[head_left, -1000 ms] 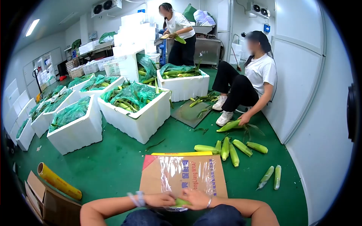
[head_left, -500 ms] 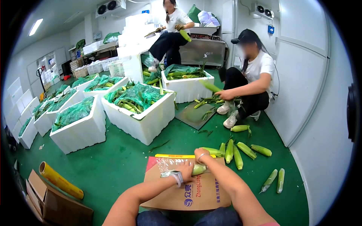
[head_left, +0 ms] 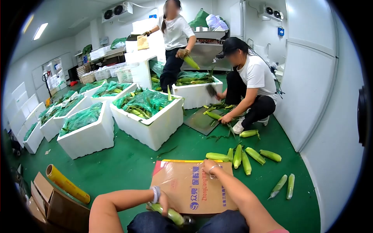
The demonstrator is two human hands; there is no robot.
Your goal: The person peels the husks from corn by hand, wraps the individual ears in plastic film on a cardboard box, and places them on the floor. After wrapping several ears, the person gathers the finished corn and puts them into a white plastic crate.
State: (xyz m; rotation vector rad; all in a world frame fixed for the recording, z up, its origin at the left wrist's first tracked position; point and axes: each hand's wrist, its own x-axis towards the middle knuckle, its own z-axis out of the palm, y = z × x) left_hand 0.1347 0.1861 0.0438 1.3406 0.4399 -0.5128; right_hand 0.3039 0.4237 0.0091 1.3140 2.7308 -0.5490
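Note:
My left hand [head_left: 165, 202] is closed around a green ear of corn [head_left: 175, 216], low by my left knee. A shiny blurred patch shows at the ear's right end. Up at the far edge of the printed cardboard box [head_left: 178, 194], my right hand [head_left: 210, 166] has its fingers curled at the clear plastic film [head_left: 168, 174]; the fingertips are partly hidden. That film lies over the box's upper part. A yellow strip [head_left: 175, 160] runs along the far edge. Just beyond it rests another ear of corn [head_left: 217, 156].
Several ears in husk [head_left: 246, 163] lie right of the box, with two film-wrapped ears [head_left: 290, 186] further right. A yellow roll [head_left: 67, 182] leans from an open carton [head_left: 64, 209]. White foam boxes [head_left: 151, 130] hold corn. One co-worker [head_left: 252, 77] squats, another [head_left: 173, 35] stands.
My left hand has carried the ear from the box top down toward my lap. My right hand stays near the far edge. The squatting co-worker has lowered an ear to the floor board.

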